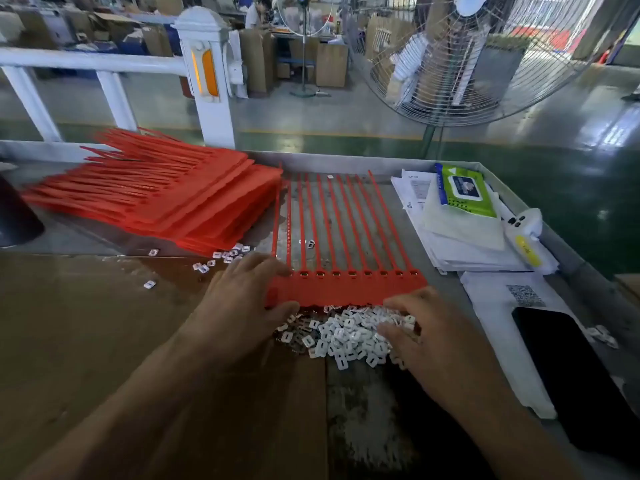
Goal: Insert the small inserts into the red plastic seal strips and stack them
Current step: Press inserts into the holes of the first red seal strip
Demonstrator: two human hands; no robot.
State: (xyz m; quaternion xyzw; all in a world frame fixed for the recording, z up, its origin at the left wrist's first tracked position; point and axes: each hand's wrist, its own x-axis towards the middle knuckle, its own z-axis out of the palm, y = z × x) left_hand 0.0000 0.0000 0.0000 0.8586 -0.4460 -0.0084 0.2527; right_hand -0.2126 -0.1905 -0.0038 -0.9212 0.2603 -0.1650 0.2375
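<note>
Two bare forearms, uncovered by sleeves; left hand (242,299) and right hand (436,341) without gloves, rings or watch; fingers (273,266) unadorned.

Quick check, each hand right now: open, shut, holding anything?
Left hand: open, fingers resting flat on the red seal strip sheet.
Right hand: fingers curled into the white insert pile; grip cannot be told.
</note>
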